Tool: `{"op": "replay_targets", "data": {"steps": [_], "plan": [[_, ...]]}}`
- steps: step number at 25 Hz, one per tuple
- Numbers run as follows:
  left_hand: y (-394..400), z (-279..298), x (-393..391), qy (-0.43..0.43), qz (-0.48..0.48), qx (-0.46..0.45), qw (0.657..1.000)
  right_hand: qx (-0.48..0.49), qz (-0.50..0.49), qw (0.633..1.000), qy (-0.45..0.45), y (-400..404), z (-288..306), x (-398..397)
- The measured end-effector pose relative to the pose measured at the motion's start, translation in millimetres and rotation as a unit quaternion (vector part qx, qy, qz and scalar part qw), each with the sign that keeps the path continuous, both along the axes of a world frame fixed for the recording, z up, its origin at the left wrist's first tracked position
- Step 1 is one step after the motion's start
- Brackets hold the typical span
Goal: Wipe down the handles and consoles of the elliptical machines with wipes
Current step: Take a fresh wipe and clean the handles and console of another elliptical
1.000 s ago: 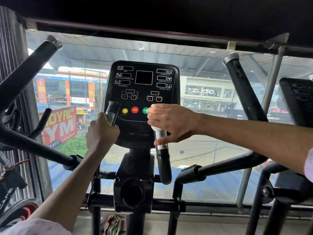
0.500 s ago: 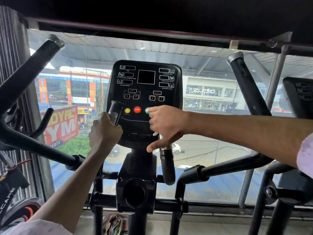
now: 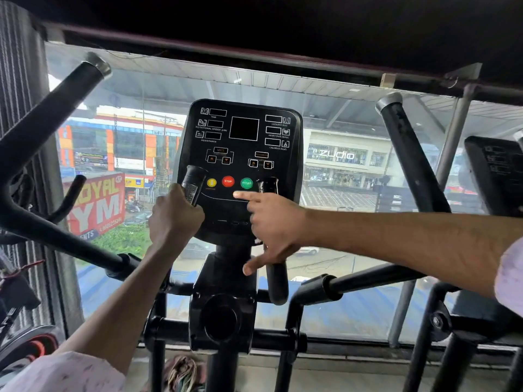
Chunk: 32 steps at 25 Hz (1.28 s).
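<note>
- The left hand (image 3: 174,219) is curled round the left inner grip (image 3: 193,184), just left of the console (image 3: 243,165).
- The right hand (image 3: 271,224) lies on the console's lower face, forefinger straight below the START button (image 3: 246,183), thumb spread downward; a white scrap shows under the palm, perhaps a wipe, though I cannot tell.
- Risk: a finger sliding upward could press START or the STOP button (image 3: 228,181).
- The right inner grip (image 3: 268,188) crowds the knuckles; the console's upper face is unobstructed.
</note>
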<state>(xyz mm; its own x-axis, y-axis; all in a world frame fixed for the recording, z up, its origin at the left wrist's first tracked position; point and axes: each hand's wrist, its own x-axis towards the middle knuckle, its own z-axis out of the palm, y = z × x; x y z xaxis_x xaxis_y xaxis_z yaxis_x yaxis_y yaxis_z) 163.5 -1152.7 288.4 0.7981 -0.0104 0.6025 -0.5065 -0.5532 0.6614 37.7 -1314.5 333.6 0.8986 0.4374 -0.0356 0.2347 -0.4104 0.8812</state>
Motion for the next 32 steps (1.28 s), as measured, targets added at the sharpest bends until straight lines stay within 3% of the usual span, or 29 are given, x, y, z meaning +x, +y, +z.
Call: {"op": "replay_targets", "data": {"steps": [3,8,12,16,20,26,32], "plan": [[-0.2,-1.1,3.2,-0.003,-0.004,-0.003,1.000,0.011,0.072,0.997,0.009,-8.7,-11.1,-18.8],[0.4,0.1,-0.1,0.009,-0.002,0.000,1.000,-0.012,0.036,0.998,-0.043,-5.6,12.9,-11.0],[0.6,-1.5,1.0,0.004,-0.003,0.001,1.000,0.026,0.041,0.999,-0.001,-13.6,-20.2,-34.7],[0.2,-0.4,0.3,0.005,0.000,0.000,1.000,0.074,0.118,0.990,-0.013,-37.7,-28.6,-56.0],[-0.5,0.3,-1.2,0.010,0.010,0.003,1.000,0.114,0.068,0.987,-0.091,-38.1,-12.5,-48.6],[-0.2,-2.3,-0.5,-0.004,0.008,0.001,1.000,0.154,0.074,0.982,-0.086,-51.0,-51.3,-77.4],[-0.1,-0.6,-1.2,-0.002,-0.001,0.000,1.000,0.195,0.016,0.966,-0.172,-35.0,-41.5,-60.0]]}}
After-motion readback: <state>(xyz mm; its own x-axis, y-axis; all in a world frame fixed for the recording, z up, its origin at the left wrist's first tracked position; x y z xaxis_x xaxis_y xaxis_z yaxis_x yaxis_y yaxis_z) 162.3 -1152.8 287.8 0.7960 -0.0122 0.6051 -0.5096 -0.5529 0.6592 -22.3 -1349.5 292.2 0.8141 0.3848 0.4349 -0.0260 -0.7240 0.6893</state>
